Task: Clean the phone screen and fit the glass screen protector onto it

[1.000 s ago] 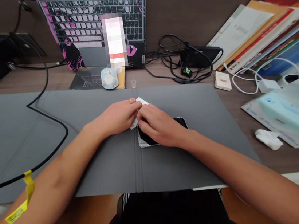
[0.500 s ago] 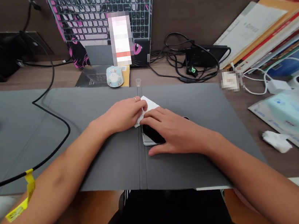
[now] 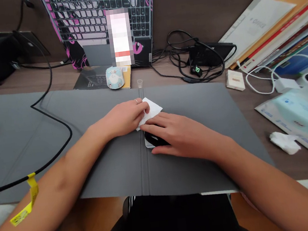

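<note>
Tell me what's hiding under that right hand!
A phone. Part of its left end peeks out, black with a pale edge. The right hand covers most of it, so I can't see the rest.

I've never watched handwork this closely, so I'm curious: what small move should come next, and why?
Probably the left hand should draw the white sheet onto the phone while the right hand steadies it. The left hand pinches the sheet close by the phone, and the right hand spreads over the phone, thumb and fingers apart.
</note>
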